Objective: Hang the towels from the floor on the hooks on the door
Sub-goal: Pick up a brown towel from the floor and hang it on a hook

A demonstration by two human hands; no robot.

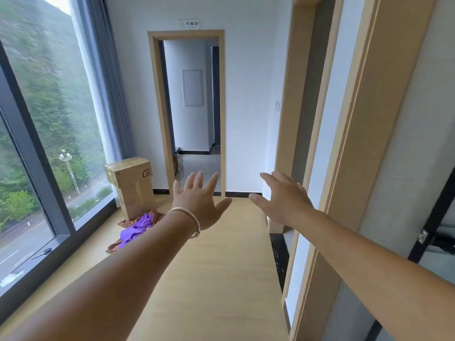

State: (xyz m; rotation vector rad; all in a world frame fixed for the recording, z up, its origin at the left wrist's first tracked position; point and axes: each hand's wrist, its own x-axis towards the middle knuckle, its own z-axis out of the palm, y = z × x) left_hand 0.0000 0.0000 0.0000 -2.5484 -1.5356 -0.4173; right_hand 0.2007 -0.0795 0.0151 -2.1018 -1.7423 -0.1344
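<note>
Both forearms enter from the bottom of the frame and extend forward over the pale wooden floor (216,279). At 9 o'clock, the large window (41,134) runs along the left wall, with a pair of scissors (42,253) lying on its sill. The towels (138,230), one purple and one brown, lie in a crumpled heap on the floor at about 10 o'clock from the left hand, touching the foot of a cardboard box (131,185). The left hand (199,203), wearing a bracelet (189,221) at the wrist, is spread with straight fingers and holds nothing. The right hand (283,198), at 3 o'clock from it, is likewise spread and holds nothing. No hooks are visible; the door frame (364,153) at 2 o'clock shows none. Judged from this layout, the task stands at its first step: approach the heap. The next move requires stepping forward and left, bending down, and closing one hand on a towel.
</note>
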